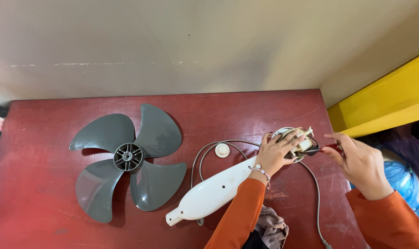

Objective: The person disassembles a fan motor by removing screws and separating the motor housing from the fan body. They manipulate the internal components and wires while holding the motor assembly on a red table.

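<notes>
Lying flat at the left of the red tabletop (43, 184), a grey four-bladed fan blade (128, 159) sits well apart from the work. Beside it, a small white knob (222, 150) rests inside the loop of grey cord (316, 203). The white fan neck (214, 191) slants toward the motor (298, 140), which the left hand (274, 154) steadies, its grip closed over it. The right hand (359, 161) pinches a red-handled screwdriver (327, 147), its tip at the motor.

fan motor (296, 140) | cream, coils exposed, on red table's right side | red-handled screwdriver (327, 147) | tip at motor
</notes>
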